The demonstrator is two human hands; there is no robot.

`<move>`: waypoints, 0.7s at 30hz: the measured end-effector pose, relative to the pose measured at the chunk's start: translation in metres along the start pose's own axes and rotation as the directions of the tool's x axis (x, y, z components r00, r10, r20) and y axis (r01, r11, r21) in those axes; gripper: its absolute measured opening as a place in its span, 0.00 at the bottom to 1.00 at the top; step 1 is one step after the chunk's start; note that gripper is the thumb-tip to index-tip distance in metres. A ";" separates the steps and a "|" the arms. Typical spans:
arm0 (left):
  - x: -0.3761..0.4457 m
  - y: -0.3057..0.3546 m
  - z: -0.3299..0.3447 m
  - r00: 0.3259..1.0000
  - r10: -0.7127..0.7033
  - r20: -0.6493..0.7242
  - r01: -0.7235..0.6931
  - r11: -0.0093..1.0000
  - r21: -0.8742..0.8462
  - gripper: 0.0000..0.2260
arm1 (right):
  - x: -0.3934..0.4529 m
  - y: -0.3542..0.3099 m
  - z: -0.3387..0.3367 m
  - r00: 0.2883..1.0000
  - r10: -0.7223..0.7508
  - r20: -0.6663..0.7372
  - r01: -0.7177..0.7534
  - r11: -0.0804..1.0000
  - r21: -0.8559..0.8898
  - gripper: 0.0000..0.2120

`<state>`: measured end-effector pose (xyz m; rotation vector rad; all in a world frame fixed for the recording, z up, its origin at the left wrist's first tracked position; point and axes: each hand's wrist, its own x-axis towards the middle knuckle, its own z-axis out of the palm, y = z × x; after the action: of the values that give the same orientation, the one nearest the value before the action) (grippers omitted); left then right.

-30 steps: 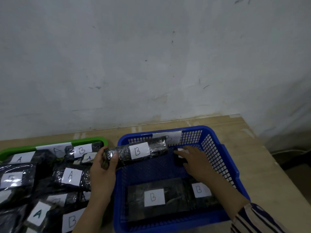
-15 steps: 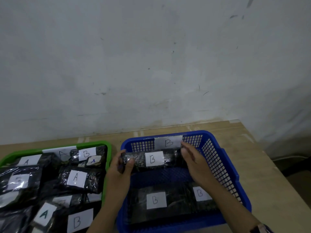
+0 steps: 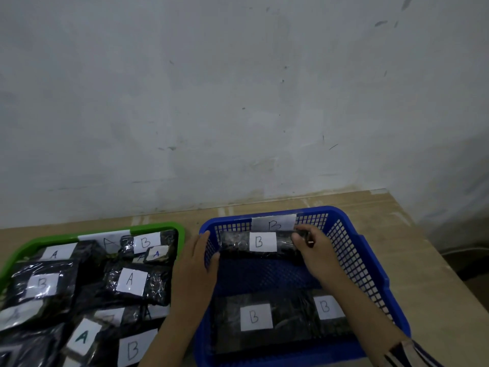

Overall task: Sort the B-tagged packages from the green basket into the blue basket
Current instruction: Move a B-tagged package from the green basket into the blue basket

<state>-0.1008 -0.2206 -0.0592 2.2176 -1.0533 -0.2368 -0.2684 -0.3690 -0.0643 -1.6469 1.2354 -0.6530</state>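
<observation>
B-tagged roll (image 3: 260, 243) lies at 12 o'clock end of blue basket (image 3: 354, 258). Right hand (image 3: 316, 254) grasps its right end. Left hand (image 3: 197, 263) released, fingers on basket's left wall.

Blue basket (image 3: 352, 260) perforated plastic; packages (image 3: 132, 283) glossy film, paper tags; table (image 3: 423, 287) wood.

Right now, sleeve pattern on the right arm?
Striped, dark and light, on the sleeve; head view.
</observation>
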 end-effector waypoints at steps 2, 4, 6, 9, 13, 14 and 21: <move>-0.001 -0.005 0.004 0.999 0.025 0.027 -0.028 0.995 0.100 0.22 | 0.005 0.001 0.007 1.000 -0.028 0.009 0.028 0.998 -0.057 0.15; -0.001 -0.010 0.011 0.998 0.034 0.060 -0.041 0.991 0.125 0.21 | 0.009 0.000 0.020 0.999 -0.042 0.002 0.042 0.994 -0.104 0.15; -0.001 -0.012 0.016 0.995 0.060 0.080 -0.073 0.982 0.177 0.22 | 0.012 0.000 0.034 0.999 -0.052 -0.013 0.050 0.989 -0.136 0.15; 0.000 -0.015 0.017 0.994 0.044 0.101 -0.071 0.958 0.278 0.25 | 0.015 0.006 0.047 0.992 -0.109 -0.057 0.094 0.972 -0.215 0.16; 0.001 -0.018 0.018 0.993 0.031 0.110 -0.063 0.953 0.297 0.28 | 0.012 0.027 0.052 0.973 -0.209 0.098 0.230 0.850 -0.473 0.17; 0.001 -0.017 0.017 0.993 0.024 0.113 -0.056 0.954 0.295 0.28 | 0.010 0.031 0.053 0.966 -0.230 0.119 0.257 0.806 -0.533 0.18; 0.000 -0.014 0.016 0.993 0.028 0.115 -0.062 0.950 0.304 0.26 | 0.013 0.038 0.055 0.928 -0.270 0.259 0.367 0.527 -0.767 0.23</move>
<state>-0.0988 -0.2218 -0.0805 2.4766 -1.2726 -0.1853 -0.2337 -0.3632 -0.1228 -2.6981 1.2277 -0.1631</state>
